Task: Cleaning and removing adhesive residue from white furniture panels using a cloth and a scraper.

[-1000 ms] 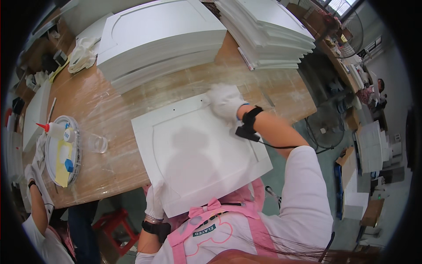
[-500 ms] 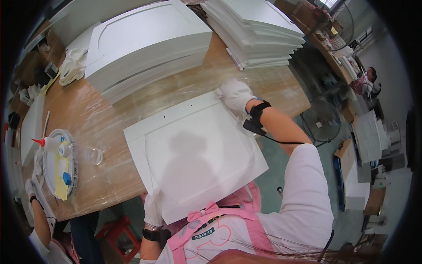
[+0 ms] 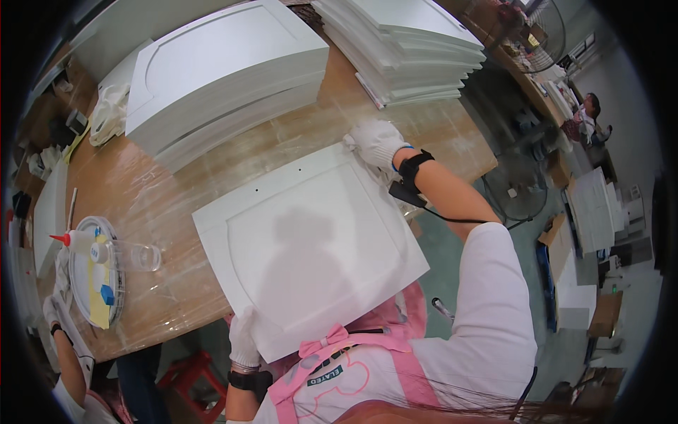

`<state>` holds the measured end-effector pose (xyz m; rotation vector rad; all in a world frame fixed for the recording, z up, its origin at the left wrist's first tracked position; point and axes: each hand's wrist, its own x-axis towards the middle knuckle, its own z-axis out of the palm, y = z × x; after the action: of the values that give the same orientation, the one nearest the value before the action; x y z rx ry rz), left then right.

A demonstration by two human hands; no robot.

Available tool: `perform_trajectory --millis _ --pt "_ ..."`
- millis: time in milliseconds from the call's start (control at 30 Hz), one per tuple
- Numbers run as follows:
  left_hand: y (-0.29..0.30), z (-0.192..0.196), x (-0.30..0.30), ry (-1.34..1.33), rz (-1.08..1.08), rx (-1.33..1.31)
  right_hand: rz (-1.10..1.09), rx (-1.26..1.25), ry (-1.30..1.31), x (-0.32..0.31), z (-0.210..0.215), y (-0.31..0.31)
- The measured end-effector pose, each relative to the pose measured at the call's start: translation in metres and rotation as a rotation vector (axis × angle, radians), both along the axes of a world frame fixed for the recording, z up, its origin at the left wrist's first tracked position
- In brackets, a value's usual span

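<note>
A white panel (image 3: 304,240) with a recessed frame and two small dark holes lies tilted across the near table edge, against my pink apron. My left hand (image 3: 244,343), in a white knit glove, grips its near left edge with the thumb on top. At the far right corner my gloved right hand (image 3: 378,145) is closed over the edge, knuckles up. Its fingertips are partly hidden, so I cannot tell whether anything else is in them. Both wrists wear black straps, the right one with a small device and cable.
Stacks of white panels stand at the back left (image 3: 226,63) and back right (image 3: 402,49). On the left, a round lid (image 3: 81,279) holds a red-tipped bottle (image 3: 81,244), beside a clear cup (image 3: 145,258). Another person's gloved hand (image 3: 53,311) is at far left. A red stool (image 3: 194,381) stands below.
The view has turned slightly, shifting the table and stacks a little left. Both hands keep their places on the panel.
</note>
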<state>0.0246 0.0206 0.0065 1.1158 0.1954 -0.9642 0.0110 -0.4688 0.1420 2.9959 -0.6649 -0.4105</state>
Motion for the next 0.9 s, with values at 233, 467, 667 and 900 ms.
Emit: perform_trajectory --millis 233,467,667,900 --pt "-0.004 0.006 -0.004 -0.048 -0.018 0.001 0.086 -0.018 -0.050 -0.009 -0.014 -0.006" --pt "-0.002 -0.002 0.002 -0.024 -0.019 0.024 0.001 0.015 -0.034 -0.002 -0.012 -0.003" --pt "0.009 -0.012 0.003 -0.173 -0.060 0.093 -0.086 -0.021 -0.036 0.011 -0.017 -0.002" --pt "-0.009 0.012 -0.003 0.081 0.061 -0.100 0.397 0.228 -0.349 0.053 -0.025 0.105"
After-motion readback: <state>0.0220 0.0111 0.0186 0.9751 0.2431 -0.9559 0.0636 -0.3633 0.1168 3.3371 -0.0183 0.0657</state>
